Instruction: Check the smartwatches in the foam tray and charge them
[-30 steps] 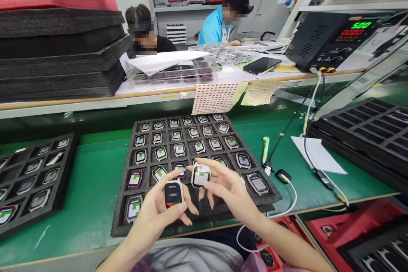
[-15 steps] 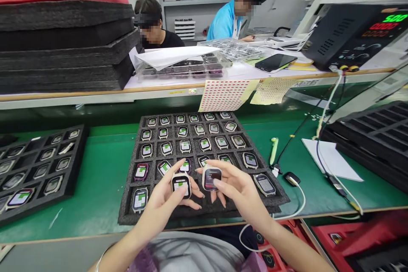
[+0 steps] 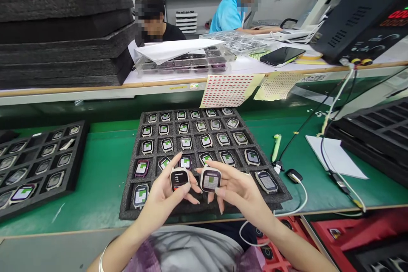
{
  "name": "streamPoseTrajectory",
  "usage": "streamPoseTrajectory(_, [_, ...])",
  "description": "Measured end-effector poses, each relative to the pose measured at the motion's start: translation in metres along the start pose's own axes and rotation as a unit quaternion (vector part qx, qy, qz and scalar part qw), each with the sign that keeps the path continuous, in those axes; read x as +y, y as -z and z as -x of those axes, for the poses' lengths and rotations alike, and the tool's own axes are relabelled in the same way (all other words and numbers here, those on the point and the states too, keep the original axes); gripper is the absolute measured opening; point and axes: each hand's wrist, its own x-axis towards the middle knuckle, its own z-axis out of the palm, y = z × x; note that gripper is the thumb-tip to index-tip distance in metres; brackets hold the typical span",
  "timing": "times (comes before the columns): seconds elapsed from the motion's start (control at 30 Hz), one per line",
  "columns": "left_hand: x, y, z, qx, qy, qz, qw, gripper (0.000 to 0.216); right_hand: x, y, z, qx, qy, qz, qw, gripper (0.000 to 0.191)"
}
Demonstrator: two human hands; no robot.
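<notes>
Hands meet low and near, just above the near edge of the foam tray (image 3: 127, 204). Left hand (image 3: 162, 195) is closed round a dark-screened watch (image 3: 179, 178), thumb on its side, palm turned up. Right hand (image 3: 237, 189) pinches a second watch (image 3: 211, 180), screen lit, fingers fanned beneath it. Both watches sit side by side, faces tilted toward the eye; judging from this, keeping fingertips on the cases and off the glass, wrists steady, would serve the comparison best. Beyond them the tray's pockets hold more watches on the green counter (image 3: 98, 178). Farther off, two people sit behind a raised shelf (image 3: 95, 89).
</notes>
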Motion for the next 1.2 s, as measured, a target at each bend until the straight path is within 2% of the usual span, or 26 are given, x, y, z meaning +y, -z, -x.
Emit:
streamPoseTrajectory(0.3, [0.001,0.002,0.002,-0.022,-0.019,0.001,1.000,0.067,0.005,-0.001,-0.001,0.065,-0.011,0.008,0.998,0.026])
streamPoseTrajectory(0.5, [0.000,-0.001,-0.003,0.022,-0.007,-0.022,1.000,0.053,0.004,0.002,0.002,0.014,-0.020,-0.014,1.000,0.037])
streamPoseTrajectory(0.6, [0.001,-0.003,-0.004,0.024,-0.015,-0.026,0.999,0.057,0.003,0.004,0.005,-0.008,-0.023,-0.017,1.000,0.043])
streamPoseTrajectory(0.73, [0.000,-0.004,-0.002,0.001,-0.015,-0.013,1.000,0.070,0.003,0.006,0.006,-0.004,-0.021,-0.019,1.000,0.044])
streamPoseTrajectory(1.03, [-0.001,-0.001,-0.002,-0.021,-0.026,0.000,0.999,0.060,0.001,0.006,0.007,-0.001,-0.012,-0.017,1.000,0.043])
streamPoseTrajectory(1.2, [-0.001,-0.003,-0.004,0.010,-0.027,-0.027,0.999,0.049,0.004,0.008,0.009,-0.012,-0.014,-0.025,1.000,0.043])
